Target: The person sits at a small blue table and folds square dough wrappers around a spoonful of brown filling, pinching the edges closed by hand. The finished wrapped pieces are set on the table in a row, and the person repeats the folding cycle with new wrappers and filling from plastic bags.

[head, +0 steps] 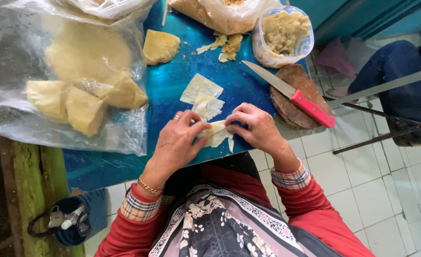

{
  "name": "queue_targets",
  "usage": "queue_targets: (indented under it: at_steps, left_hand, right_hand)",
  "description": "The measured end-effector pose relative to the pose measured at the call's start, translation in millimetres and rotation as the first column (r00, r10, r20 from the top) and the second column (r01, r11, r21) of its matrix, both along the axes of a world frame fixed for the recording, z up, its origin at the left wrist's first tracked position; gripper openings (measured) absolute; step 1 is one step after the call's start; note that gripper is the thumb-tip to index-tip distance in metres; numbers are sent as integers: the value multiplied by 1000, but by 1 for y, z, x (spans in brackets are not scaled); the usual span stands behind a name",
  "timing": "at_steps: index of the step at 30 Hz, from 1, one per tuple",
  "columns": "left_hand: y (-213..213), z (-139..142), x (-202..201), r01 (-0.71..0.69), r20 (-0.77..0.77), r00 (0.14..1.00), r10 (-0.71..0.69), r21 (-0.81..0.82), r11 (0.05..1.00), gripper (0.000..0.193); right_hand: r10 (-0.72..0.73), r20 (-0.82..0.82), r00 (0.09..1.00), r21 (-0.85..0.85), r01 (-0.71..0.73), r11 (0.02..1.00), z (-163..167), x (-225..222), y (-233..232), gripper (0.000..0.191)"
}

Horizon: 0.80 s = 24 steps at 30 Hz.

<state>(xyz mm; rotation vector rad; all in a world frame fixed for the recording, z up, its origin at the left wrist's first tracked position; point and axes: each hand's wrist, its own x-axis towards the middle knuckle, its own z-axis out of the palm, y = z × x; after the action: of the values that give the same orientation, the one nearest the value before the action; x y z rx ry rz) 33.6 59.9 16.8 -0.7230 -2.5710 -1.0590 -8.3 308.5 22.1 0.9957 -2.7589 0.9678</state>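
Head view, looking straight down: the left hand point(179, 138) and the right hand point(255, 127) meet over the near edge of a blue table point(172, 81), and between them they pinch a small pale wrapper point(217, 133). The fingers of both hands are closed narrowly on it from either side, thumbs on top, so the thin sheet is folded between them rather than lying flat; whether anything is inside the fold cannot be told. 2 more flat wrappers point(202, 95) lie just beyond the hands, within easy reach. A knife point(291, 94) with a red handle rests across a round wooden board point(293, 97) near the right hand, blade pointing away from the body. Beyond it stands a clear tub of crumbly filling point(284, 33). To the left, a clear plastic bag point(67, 76) holds large yellowish blocks, covered against the air, and 1 loose chunk point(160, 46) sits on the bare table beside it.
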Motion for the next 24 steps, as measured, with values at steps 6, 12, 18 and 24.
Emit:
queue_targets:
  at_steps: [6,12,18,24]
  left_hand:
    - [4,-10,-1,-87,-44,995,87,-1,996,10]
    - [11,-16,-6,-203,35,979,200,89,975,6]
    - [17,-12,-7,-337,167,936,310,172,926,13]
    - [9,-6,14,-294,-14,954,299,149,944,11]
  right_hand:
    - [7,26,1000,-11,-6,1000,-4,-6,-4,10]
    - [-123,196,973,-92,143,985,0,4,1,17]
    - [126,115,985,-52,-121,991,6,21,12,20]
    - [86,-17,996,-2,-86,996,0,31,7,13]
